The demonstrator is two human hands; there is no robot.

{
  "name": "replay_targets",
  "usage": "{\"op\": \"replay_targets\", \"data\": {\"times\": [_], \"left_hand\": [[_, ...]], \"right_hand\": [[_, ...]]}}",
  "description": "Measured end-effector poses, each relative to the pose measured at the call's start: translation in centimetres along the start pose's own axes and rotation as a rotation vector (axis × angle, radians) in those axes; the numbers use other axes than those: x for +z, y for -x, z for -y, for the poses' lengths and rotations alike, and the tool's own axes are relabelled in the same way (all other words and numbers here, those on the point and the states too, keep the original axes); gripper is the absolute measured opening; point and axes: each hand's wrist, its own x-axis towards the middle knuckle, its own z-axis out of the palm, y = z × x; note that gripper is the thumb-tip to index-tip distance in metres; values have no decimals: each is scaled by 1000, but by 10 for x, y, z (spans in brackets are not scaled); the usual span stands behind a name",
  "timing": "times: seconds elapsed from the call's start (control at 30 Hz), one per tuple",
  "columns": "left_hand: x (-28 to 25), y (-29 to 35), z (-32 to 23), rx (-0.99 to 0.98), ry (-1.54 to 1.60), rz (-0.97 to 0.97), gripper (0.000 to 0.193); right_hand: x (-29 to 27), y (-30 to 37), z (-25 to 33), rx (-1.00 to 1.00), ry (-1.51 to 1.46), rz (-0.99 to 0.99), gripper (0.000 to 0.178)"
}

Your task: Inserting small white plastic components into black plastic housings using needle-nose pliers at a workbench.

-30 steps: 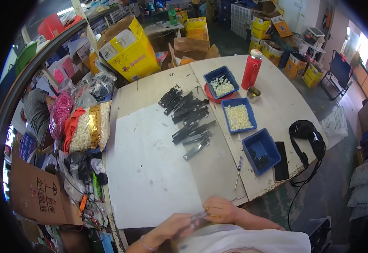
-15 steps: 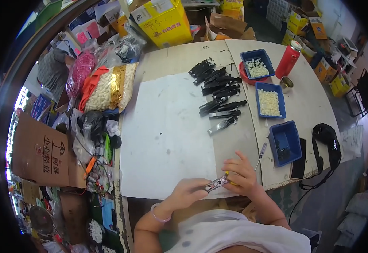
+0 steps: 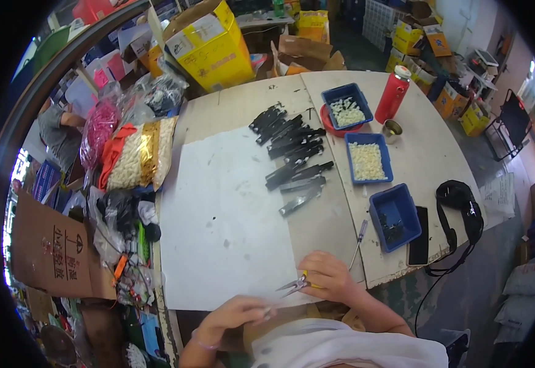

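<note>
My right hand (image 3: pixel 330 279) is closed around the yellow handles of needle-nose pliers (image 3: pixel 294 286). Their jaws are spread apart and point left, above the near edge of a white sheet (image 3: pixel 224 227). At the table's front edge my left hand (image 3: pixel 235 314) pinches a small greyish piece (image 3: pixel 268 313), blurred and too small to name. Hand and pliers stand apart from each other. Farther up lies a row of black, elongated parts (image 3: pixel 298 147), the nearest one shiny. A screwdriver (image 3: pixel 359 240) rests to the right of my right hand.
Blue bins with small pale pieces (image 3: pixel 367 162) stand on the right, and another blue bin (image 3: pixel 396 218) holds dark bits. Near them are a red bottle (image 3: pixel 393 95), a metal cup (image 3: pixel 392 130), a phone (image 3: pixel 419 236) and a black strap (image 3: pixel 460 211). Bagged goods (image 3: pixel 138 153) crowd the left edge.
My hands have moved apart: the left went down and left with the small piece, while the pliers' jaws came free of it and opened. The whole view has shifted slightly.
</note>
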Motion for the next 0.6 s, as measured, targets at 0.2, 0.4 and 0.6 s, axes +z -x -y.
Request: {"op": "replay_targets", "data": {"times": [0.2, 0.4, 0.6], "left_hand": [[-29, 74, 44, -672, -661, 36, 51], [-21, 42, -8, -177, -370, -115, 35], [-56, -139, -58, 551, -1015, -392, 41]], "right_hand": [[-13, 34, -4, 588, -84, -185, 10], [-7, 42, -18, 754, -127, -282, 13], [9, 57, -36, 641, -64, -275, 10]]}}
